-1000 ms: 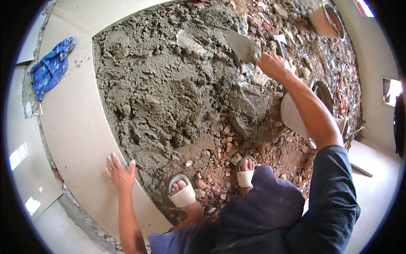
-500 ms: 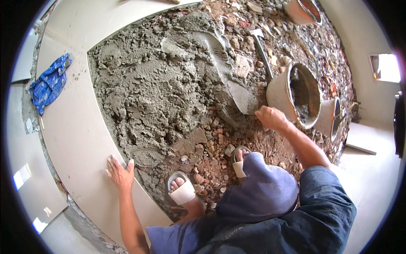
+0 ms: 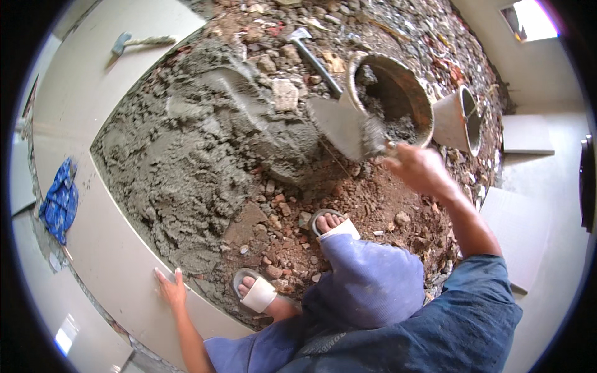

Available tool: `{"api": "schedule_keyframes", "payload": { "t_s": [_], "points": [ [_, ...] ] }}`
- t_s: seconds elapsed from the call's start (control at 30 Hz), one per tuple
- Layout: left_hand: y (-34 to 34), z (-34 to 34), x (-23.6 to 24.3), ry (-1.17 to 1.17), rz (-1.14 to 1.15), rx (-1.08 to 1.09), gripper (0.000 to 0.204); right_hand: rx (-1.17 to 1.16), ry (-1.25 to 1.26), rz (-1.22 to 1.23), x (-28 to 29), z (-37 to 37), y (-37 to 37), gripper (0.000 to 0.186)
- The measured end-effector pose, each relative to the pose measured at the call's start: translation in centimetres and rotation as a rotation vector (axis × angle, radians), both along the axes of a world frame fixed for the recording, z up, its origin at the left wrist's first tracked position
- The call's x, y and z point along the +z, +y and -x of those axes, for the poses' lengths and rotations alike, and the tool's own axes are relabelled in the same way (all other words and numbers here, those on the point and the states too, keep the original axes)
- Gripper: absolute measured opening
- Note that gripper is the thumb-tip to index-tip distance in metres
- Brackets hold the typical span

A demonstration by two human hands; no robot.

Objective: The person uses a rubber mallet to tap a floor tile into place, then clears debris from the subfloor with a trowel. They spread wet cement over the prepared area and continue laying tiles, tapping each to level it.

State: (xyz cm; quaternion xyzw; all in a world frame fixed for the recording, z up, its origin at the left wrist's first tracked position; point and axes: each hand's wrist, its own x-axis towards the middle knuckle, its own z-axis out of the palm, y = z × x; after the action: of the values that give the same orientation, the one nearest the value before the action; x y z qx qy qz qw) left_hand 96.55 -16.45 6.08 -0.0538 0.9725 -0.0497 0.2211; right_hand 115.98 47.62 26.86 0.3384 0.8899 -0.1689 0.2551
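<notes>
My right hand (image 3: pixel 420 169), a little blurred, is closed round the handle of a trowel. The broad grey blade of the trowel (image 3: pixel 336 124) is tilted in front of a mortar-stained bucket (image 3: pixel 415 87), overlapping its near rim. Wet grey mortar shows inside that bucket, which leans over on the rubble. My left hand (image 3: pixel 171 289) lies flat with fingers apart at the inner edge of a large pale floor tile (image 3: pixel 106 242). Beside the tile spreads a thick, rough bed of grey mortar (image 3: pixel 180 149), smoothed in one streak near its far right side.
A hammer (image 3: pixel 146 41) rests on the far tile, and a blue cloth (image 3: pixel 59 202) on the left edge. A metal-headed tool (image 3: pixel 317 62) lies on rubble near the bucket. A second bucket (image 3: pixel 449 121) stands right, with loose tiles (image 3: pixel 525 133) beyond. My sandalled feet (image 3: pixel 258 292) are on rubble.
The trowel has come up off the mortar's right edge to the bucket, its blade now raised and tilted. The view has swung right. My left hand stays on the tile edge.
</notes>
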Motion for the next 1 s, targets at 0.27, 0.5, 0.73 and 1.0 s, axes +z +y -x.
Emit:
{"api": "schedule_keyframes", "payload": {
  "t_s": [0.27, 0.5, 0.73, 1.0],
  "points": [
    [6.2, 5.6, 4.1, -0.034, -0.116, -0.047, 0.078, 0.252, -0.103, -0.774, 2.4, 4.7, 15.2, 0.011],
    [35.1, 10.6, 10.8, -0.031, -0.809, -0.579, 0.059, 0.554, -0.177, -0.441, -1.3, -2.5, 13.4, 0.022],
    [57.3, -1.4, 10.4, -0.475, -1.133, -0.508, 0.063, 0.172, -0.307, -0.583, 0.8, -3.2, 17.9, 0.016],
    [57.5, -3.8, 7.0, -0.462, -1.313, -0.331, 0.044, 0.171, -0.242, -0.149, -3.8, -2.5, 13.9, 0.027]
  ]
}}
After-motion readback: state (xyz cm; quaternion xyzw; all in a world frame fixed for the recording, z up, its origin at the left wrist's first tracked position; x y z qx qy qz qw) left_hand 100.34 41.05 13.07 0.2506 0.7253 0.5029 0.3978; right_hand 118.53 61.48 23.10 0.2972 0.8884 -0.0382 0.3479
